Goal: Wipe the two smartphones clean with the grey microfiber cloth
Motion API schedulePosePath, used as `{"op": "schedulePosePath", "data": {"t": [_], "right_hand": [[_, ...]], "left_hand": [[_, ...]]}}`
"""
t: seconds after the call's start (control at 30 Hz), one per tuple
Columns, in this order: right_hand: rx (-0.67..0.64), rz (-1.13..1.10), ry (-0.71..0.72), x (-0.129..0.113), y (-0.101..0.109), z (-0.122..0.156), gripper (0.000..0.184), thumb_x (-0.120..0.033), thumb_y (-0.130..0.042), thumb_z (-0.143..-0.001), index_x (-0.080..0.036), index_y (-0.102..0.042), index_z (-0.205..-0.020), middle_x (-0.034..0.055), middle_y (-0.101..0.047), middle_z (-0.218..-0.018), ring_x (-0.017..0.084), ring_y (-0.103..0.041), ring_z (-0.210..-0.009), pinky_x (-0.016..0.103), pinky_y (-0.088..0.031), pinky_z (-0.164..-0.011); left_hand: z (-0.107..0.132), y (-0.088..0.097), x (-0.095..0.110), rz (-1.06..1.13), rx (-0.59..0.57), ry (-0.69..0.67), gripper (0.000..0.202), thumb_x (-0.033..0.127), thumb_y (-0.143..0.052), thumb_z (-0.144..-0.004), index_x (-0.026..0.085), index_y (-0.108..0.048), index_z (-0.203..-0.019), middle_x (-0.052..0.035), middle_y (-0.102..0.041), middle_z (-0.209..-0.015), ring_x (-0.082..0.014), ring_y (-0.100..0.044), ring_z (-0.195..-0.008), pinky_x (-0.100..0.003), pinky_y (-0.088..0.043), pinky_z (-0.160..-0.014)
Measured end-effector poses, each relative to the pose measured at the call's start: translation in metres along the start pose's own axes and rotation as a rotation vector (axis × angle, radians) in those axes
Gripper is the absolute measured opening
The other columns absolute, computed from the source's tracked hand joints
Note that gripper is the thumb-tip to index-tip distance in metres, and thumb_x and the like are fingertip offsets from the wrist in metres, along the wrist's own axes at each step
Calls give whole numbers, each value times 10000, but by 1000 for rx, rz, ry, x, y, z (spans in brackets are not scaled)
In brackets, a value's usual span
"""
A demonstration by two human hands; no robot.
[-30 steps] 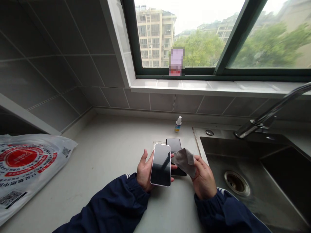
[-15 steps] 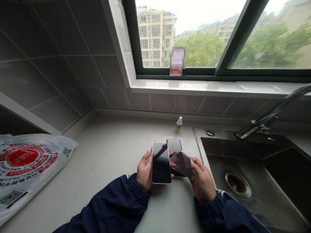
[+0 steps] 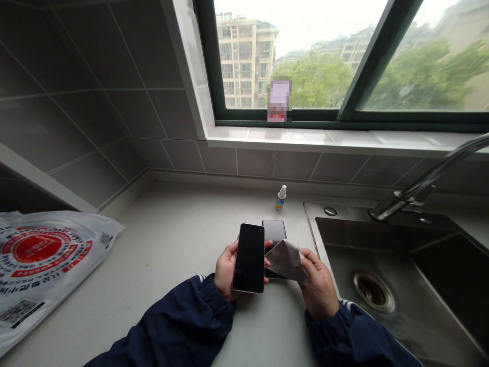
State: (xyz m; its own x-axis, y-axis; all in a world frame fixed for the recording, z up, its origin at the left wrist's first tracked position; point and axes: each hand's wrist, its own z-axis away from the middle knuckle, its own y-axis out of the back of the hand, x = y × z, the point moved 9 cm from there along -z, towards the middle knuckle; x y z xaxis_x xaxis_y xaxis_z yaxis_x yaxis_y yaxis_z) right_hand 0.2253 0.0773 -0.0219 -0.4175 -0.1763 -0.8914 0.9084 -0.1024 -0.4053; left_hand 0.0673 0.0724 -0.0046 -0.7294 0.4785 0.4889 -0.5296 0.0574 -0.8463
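Note:
My left hand is wrapped round a smartphone, its dark screen facing up toward me and its fingertips showing past the right edge. Between the thumb and fingers of my right hand is a thin grey cloth, hanging to the left toward the phone. Behind them a second dark, flat device, like another phone or a tablet, lies on the counter, partly covered by the cloth and the held phone. A small white spray bottle with a blue and yellow label stands just beyond it.
On the right is a steel sink with a drain and a chrome faucet. A white plastic bag with red print lies at the left of the pale counter. A tiled wall and window sill run along the back.
The smartphone has tilted in my left hand, its lower end swinging left, and the reflection on its screen is gone. The cloth has shifted very slightly.

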Motion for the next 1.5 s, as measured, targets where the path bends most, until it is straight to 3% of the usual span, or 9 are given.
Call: {"op": "schedulePosePath", "data": {"t": [0.37, 0.63, 0.7, 0.77, 0.87, 0.97, 1.13, 1.37, 1.5], "right_hand": [[37, 64, 102, -14, -2, 5, 348, -485, -728, -783, -197, -658, -965, 34, -700, -876, 178, -643, -771, 256, -521, -688], [263, 173, 288, -28, 24, 8, 273, -450, -701, -838, -234, -669, -1001, 19, -726, -946, 219, -698, -879, 376, -568, -845], [132, 344, 380, -32, 8, 12, 244, -368, -696, -856, -232, -714, -1058, 50, -726, -1078, 260, -668, -1049, 440, -509, -992], [-131, 601, 548, -35, -24, 21, 287, -270, -623, -909, -246, -697, -1185, 62, -664, -1268, 289, -560, -1253, 489, -425, -1097], [-383, 892, 805, -34, -56, 42, 421, -148, -510, -948, -262, -591, -1345, 43, -556, -1416, 283, -368, -1421, 513, -398, -1128], [-445, 1016, 904, -35, -65, 52, 461, -116, -512, -934, -233, -556, -1378, 50, -542, -1429, 296, -305, -1451, 532, -414, -1114], [-562, 1150, 950, -34, -75, 63, 409, -162, -558, -918, -257, -604, -1314, 12, -595, -1372, 322, -327, -1434, 594, -384, -1107], [-301, 1278, 972, -43, -60, 46, 469, -173, -491, -949, -242, -518, -1412, 33, -522, -1446, 345, -254, -1463, 612, -365, -1098], [-421, 1234, 993, -42, -68, 56, 438, -162, -509, -937, -246, -563, -1363, 18, -558, -1412, 333, -299, -1443, 599, -354, -1108]], "left_hand": [[3, 0, -12, -7, 5, 99, 631, 495, -328, -948, 68, -534, -1364, -173, -430, -1506, -298, -628, -986, -409, -611, -580], [4, -2, -28, 16, -27, 208, 634, 521, -333, -946, 71, -560, -1331, -201, -514, -1421, -304, -645, -946, -453, -605, -580], [7, 4, -32, 14, 18, 245, 632, 522, -347, -943, 46, -600, -1275, -225, -644, -1220, -315, -664, -893, -473, -601, -576], [9, 9, -34, 25, 61, 258, 583, 501, -382, -939, 80, -604, -1277, -199, -709, -1025, -328, -682, -846, -507, -595, -584], [11, 13, -31, 54, 80, 228, 520, 439, -441, -934, 259, -474, -1421, -135, -723, -1045, -323, -699, -792, -548, -579, -585], [7, 13, -25, 80, 95, 157, 571, 405, -462, -931, 331, -357, -1487, -111, -690, -1189, -304, -709, -817, -523, -574, -682], [2, 18, -1, 121, 230, -136, 565, 257, -461, -927, 172, -389, -1480, -112, -681, -1223, -237, -681, -1019, -352, -501, -948], [9, 16, -26, 40, 134, 215, 626, 450, -402, -937, 158, -347, -1488, -174, -723, -970, -366, -705, -803, -526, -567, -562], [5, 12, -24, 76, 76, 159, 588, 419, -444, -932, 254, -351, -1489, -147, -707, -1093, -324, -711, -821, -486, -575, -639]]}}
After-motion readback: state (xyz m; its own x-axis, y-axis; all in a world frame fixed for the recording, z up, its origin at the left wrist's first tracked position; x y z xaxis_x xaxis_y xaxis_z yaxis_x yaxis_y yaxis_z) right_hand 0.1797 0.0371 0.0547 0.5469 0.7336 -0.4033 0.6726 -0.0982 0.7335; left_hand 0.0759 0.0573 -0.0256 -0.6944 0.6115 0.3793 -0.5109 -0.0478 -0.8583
